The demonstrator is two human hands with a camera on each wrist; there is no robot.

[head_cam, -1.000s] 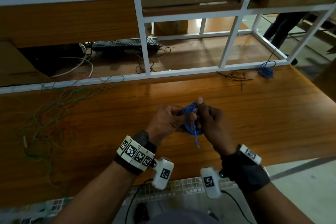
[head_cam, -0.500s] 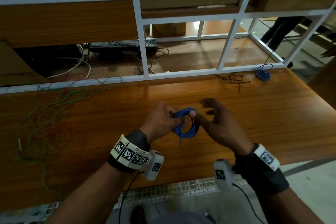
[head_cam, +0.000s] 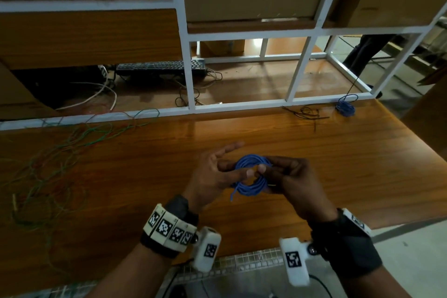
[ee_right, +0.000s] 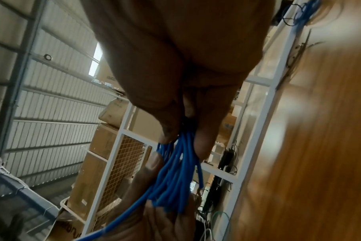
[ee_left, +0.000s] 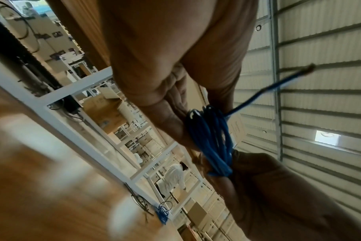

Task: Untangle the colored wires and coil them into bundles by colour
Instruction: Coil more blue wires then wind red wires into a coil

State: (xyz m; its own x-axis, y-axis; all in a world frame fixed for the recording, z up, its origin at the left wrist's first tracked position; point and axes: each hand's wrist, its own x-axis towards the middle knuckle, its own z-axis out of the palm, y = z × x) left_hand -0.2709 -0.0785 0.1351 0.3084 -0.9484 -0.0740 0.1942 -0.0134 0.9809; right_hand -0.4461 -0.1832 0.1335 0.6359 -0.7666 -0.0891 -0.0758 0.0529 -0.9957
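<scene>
A coil of blue wire [head_cam: 250, 174] hangs just above the wooden table [head_cam: 314, 152], held between both hands. My left hand [head_cam: 217, 172] pinches its left side with the thumb over the ring, its other fingers stretched forward. My right hand [head_cam: 287, 176] grips the coil's right side. A loose wire end [head_cam: 232, 197] hangs below the coil. The left wrist view shows the blue coil [ee_left: 212, 141] pinched with a free end sticking out. The right wrist view shows the blue strands [ee_right: 175, 176] between fingers. A tangle of green and red wires [head_cam: 55, 167] lies at the table's left.
A second blue wire bundle [head_cam: 346, 107] and thin black wires [head_cam: 306, 113] lie at the table's far right edge by the white frame [head_cam: 191, 84]. Behind the frame sits a black keyboard [head_cam: 160, 68] with cables. A person's legs [head_cam: 362, 55] stand at the far right.
My right hand, which had opened and drawn off the coil, has come back and grips its right side. The coil now lies flatter, as an open ring between both hands.
</scene>
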